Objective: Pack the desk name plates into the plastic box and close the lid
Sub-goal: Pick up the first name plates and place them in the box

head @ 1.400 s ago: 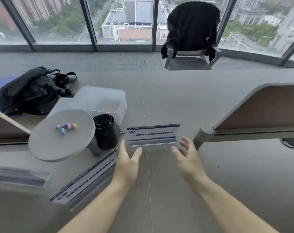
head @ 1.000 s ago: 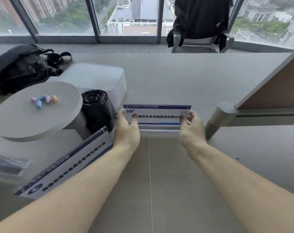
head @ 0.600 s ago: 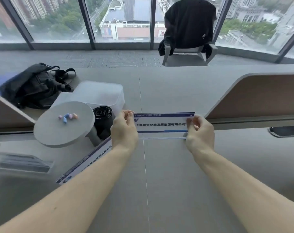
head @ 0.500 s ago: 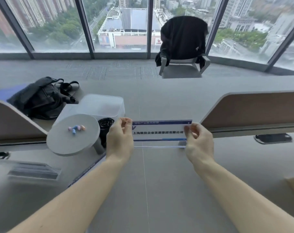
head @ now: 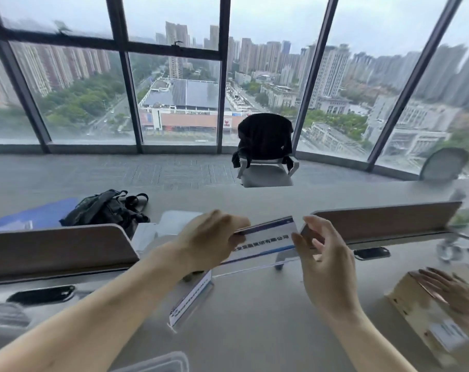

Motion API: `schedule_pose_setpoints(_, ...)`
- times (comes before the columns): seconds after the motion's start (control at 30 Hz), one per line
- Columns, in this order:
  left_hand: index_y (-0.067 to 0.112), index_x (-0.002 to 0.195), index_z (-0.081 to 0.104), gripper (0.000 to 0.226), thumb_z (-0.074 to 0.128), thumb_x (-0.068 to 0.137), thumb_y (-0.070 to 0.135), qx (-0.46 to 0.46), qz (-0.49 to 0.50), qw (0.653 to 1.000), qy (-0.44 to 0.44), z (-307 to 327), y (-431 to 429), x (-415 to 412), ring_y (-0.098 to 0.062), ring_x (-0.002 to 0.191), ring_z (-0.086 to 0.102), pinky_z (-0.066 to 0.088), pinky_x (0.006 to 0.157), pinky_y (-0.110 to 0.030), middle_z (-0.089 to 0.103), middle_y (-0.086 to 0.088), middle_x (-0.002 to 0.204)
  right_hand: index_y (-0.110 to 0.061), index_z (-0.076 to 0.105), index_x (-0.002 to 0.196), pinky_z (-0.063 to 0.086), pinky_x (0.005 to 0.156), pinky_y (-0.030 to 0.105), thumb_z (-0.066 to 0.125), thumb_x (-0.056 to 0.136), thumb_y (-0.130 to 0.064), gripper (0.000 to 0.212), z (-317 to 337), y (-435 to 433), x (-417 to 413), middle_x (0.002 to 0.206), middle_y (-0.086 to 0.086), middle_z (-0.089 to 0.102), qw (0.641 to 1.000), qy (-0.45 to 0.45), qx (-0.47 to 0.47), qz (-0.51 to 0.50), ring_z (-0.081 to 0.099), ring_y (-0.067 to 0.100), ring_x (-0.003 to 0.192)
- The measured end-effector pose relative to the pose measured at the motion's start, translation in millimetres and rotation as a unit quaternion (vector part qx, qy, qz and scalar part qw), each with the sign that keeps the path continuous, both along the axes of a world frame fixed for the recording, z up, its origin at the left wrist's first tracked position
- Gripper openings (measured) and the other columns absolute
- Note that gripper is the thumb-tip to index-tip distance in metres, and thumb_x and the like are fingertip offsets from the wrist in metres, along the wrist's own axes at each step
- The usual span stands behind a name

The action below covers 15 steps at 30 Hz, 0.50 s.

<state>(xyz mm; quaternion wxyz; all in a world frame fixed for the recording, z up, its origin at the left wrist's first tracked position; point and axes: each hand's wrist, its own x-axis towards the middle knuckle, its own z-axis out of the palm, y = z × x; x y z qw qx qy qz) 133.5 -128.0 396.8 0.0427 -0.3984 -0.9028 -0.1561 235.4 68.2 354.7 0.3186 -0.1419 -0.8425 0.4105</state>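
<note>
The name plate [head: 265, 241] looks light, stiff, slick — left hand [head: 209, 242] pinches one end, right hand [head: 327, 264] loose-fingered at the other.

I have bare desk [head: 255, 312] between my forearms; a name plate [head: 191, 299] blocks the left, a cardboard box [head: 421, 318] the right.
</note>
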Motion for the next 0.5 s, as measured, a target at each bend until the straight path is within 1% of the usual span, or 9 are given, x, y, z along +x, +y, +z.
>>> schedule_pose_setpoints(0.07,0.026,0.102,0.071,0.011,0.062,0.1,0.03,0.044,0.025,0.996,-0.073,14,-30,2,-0.013,0.072,0.064,0.055,0.068,-0.032,0.073,0.008,0.084,-0.014,0.05,0.141,0.032,0.107,0.023,0.066,0.084,-0.06,0.075,5,-22,9,0.143,-0.008,0.049,0.998,-0.027,-0.055,-0.033,0.049,0.002,0.125)
schedule_pose_setpoints(0.13,0.029,0.104,0.072,0.011,0.063,0.099,0.032,0.074,0.049,0.989,-0.117,31,-60,2,-0.007,0.071,0.067,0.057,0.064,-0.031,0.072,0.011,0.083,-0.012,0.046,0.139,0.027,0.117,0.033,0.061,0.076,-0.075,0.09,7,-57,9,0.142,0.0,0.045,0.967,-0.07,-0.244,-0.006,0.041,0.009,0.129)
schedule_pose_setpoints(0.17,0.027,0.107,0.073,0.013,0.064,0.099,0.031,0.091,0.057,0.986,-0.128,41,-75,5,-0.007,0.073,0.069,0.057,0.065,-0.029,0.074,0.01,0.086,-0.017,0.047,0.132,0.031,0.118,0.043,0.059,0.079,-0.074,0.079,7,-79,5,0.137,0.001,0.047,0.927,-0.077,-0.365,0.032,0.043,0.012,0.127)
schedule_pose_setpoints(0.2,0.027,0.109,0.074,0.015,0.065,0.098,0.03,0.108,0.07,0.983,-0.134,49,-90,8,-0.008,0.077,0.072,0.058,0.067,-0.029,0.076,0.009,0.09,-0.018,0.048,0.137,0.036,0.115,0.052,0.058,0.085,-0.066,0.072,6,-104,0,0.138,-0.001,0.051,0.875,-0.08,-0.472,0.075,0.048,0.017,0.129)
schedule_pose_setpoints(0.27,0.026,0.11,0.076,0.016,0.067,0.097,0.028,0.135,0.105,0.972,-0.164,64,-123,13,-0.008,0.08,0.075,0.059,0.073,-0.029,0.079,0.009,0.092,-0.02,0.057,0.132,0.046,0.106,0.058,0.054,0.097,-0.049,0.045,8,-155,-14,0.134,0.0,0.064,0.787,-0.078,-0.593,0.15,0.06,0.027,0.126)
schedule_pose_setpoints(0.33,0.026,0.11,0.077,0.017,0.068,0.095,0.028,0.133,0.143,0.963,-0.184,70,-160,20,-0.009,0.08,0.077,0.062,0.08,-0.036,0.081,0.009,0.09,-0.02,0.065,0.119,0.056,0.095,0.055,0.052,0.101,-0.04,0.03,16,-205,-27,0.116,0.006,0.075,0.759,-0.092,-0.619,0.177,0.071,0.03,0.109)
schedule_pose_setpoints(0.4,0.026,0.107,0.078,0.015,0.068,0.095,0.028,0.111,0.195,0.96,-0.166,71,-201,28,-0.013,0.08,0.077,0.062,0.082,-0.041,0.081,0.006,0.086,-0.015,0.066,0.112,0.061,0.075,0.045,0.05,0.104,-0.034,0.026,19,-251,-34,0.097,0.007,0.078,0.752,-0.115,-0.62,0.189,0.074,0.026,0.086)
schedule_pose_setpoints(0.43,0.025,0.106,0.078,0.014,0.068,0.095,0.026,0.107,0.221,0.956,-0.161,71,-223,32,-0.013,0.078,0.076,0.061,0.081,-0.04,0.081,0.006,0.083,-0.014,0.065,0.109,0.059,0.067,0.041,0.048,0.105,-0.032,0.025,20,-273,-35,0.091,0.007,0.078,0.75,-0.131,-0.618,0.197,0.072,0.025,0.078)
schedule_pose_setpoints(0.5,0.024,0.1,0.078,0.011,0.069,0.095,0.024,0.105,0.265,0.944,-0.164,67,-270,44,-0.004,0.061,0.07,0.058,0.069,-0.031,0.075,0.016,0.068,-0.015,0.065,0.108,0.06,0.068,0.042,0.046,0.106,-0.03,0.025,17,-318,-33,0.085,0.006,0.078,0.741,-0.168,-0.611,0.222,0.071,0.024,0.072)
